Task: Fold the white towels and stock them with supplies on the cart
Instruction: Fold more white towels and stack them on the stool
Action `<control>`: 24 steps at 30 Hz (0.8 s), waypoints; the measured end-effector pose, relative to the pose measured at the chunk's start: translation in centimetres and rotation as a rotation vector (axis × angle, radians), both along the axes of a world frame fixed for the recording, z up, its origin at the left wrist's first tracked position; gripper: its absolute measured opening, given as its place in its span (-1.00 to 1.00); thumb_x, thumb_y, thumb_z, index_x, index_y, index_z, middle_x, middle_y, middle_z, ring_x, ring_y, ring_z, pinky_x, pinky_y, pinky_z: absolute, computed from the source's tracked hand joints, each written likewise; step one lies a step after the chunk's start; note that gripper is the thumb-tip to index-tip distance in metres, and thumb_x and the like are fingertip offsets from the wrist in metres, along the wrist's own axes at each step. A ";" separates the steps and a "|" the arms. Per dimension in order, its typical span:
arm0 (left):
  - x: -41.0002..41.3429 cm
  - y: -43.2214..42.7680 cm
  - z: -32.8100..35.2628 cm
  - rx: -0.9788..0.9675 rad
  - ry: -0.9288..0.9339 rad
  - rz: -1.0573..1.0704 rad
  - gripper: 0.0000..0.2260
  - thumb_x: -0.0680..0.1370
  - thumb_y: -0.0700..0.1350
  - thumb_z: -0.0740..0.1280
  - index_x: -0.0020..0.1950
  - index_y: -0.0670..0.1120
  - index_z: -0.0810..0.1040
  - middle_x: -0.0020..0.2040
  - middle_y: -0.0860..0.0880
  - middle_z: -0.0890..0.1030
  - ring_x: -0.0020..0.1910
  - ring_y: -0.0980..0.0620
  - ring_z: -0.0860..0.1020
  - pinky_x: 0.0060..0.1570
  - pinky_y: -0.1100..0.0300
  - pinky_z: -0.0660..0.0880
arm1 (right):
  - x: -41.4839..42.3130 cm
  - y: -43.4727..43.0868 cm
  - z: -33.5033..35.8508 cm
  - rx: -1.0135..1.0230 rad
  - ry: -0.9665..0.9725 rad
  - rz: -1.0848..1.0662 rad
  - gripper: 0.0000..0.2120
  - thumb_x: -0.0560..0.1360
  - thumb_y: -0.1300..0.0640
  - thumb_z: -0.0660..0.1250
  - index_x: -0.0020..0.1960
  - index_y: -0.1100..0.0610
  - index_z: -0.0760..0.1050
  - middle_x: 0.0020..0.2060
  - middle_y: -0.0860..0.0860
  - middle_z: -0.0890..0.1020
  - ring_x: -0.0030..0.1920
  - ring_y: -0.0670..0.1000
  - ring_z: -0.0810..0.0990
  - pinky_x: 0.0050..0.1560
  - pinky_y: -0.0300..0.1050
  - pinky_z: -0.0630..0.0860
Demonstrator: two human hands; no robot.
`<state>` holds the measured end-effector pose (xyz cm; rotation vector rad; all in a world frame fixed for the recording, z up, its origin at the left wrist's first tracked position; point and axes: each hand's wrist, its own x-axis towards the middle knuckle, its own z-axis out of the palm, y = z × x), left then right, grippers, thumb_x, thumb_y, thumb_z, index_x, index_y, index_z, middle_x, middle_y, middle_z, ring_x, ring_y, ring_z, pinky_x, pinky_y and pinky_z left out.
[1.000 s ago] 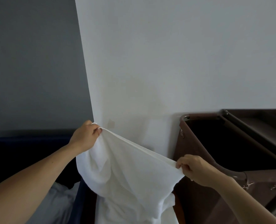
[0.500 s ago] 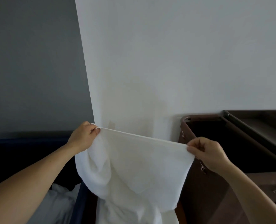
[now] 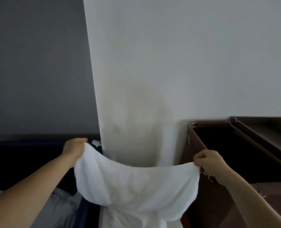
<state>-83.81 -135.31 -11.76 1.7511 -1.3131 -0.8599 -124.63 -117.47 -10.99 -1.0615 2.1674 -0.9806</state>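
Head view: the towel point(image 3: 136, 183) sags in the air beside the cart point(image 3: 209, 123). The left hand point(image 3: 74, 149) grips one top corner in curled fingers; the right hand point(image 3: 210, 164) pinches the other.

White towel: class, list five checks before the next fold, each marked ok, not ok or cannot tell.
1. Left hand grips one top corner of the white towel: ok.
2. Right hand pinches the other top corner: ok.
3. Top edge straight between the hands: not ok, it sags.
4. Bottom edge hanging free: cannot tell, out of frame.
5. Towel apart from the brown cart: cannot tell.
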 end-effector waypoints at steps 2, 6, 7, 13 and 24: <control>-3.1 2.0 0.1 -0.064 -0.031 -0.157 -0.62 0.60 -0.26 0.22 0.42 -0.09 0.50 0.37 -0.11 0.53 0.34 -0.12 0.47 0.33 0.10 0.36 | 2.2 -0.7 -0.1 -0.031 -0.009 0.086 -0.93 0.44 0.33 0.43 -0.15 0.19 0.59 -0.33 0.13 0.66 -0.41 0.01 0.59 -0.44 -0.21 0.49; -9.5 5.9 0.2 -0.147 -0.070 -0.373 -0.45 0.59 -0.15 0.33 0.56 -0.04 0.25 -0.01 0.01 0.63 0.09 -0.02 0.54 0.11 0.17 0.39 | 7.8 -2.5 0.7 -0.136 -0.030 0.224 -0.88 0.43 0.34 0.44 -0.20 0.15 0.57 -0.48 0.07 0.64 -0.49 0.00 0.59 -0.41 -0.20 0.48; -10.7 6.7 0.2 -0.182 -0.113 -0.392 -0.50 0.59 -0.12 0.34 0.52 -0.08 0.32 0.06 -0.02 0.64 0.13 -0.03 0.55 0.13 0.17 0.41 | 9.0 -2.9 1.0 -0.147 -0.025 0.251 -0.88 0.43 0.33 0.43 -0.19 0.14 0.56 -0.49 0.08 0.64 -0.52 -0.04 0.58 -0.42 -0.22 0.48; -14.1 10.2 0.1 -0.378 -0.213 -0.495 -0.83 0.60 -0.01 0.27 -0.01 -0.07 0.58 -0.15 0.10 0.63 -0.13 0.06 0.60 -0.18 0.22 0.49 | 12.8 -4.3 2.7 -0.227 -0.088 0.234 -0.90 0.43 0.33 0.35 -0.15 0.15 0.55 -0.48 0.08 0.65 -0.56 -0.05 0.57 -0.46 -0.23 0.49; -13.9 12.1 -0.5 -0.464 -0.410 -0.517 -0.76 0.69 0.03 0.11 0.02 -0.07 0.48 -0.17 -0.02 0.65 -0.17 -0.05 0.61 -0.16 0.05 0.50 | 13.6 -4.4 2.9 -0.088 -0.112 0.321 -0.63 0.42 0.32 0.22 0.21 0.19 0.49 -0.34 0.20 0.70 -0.20 0.22 0.71 -0.02 0.18 0.65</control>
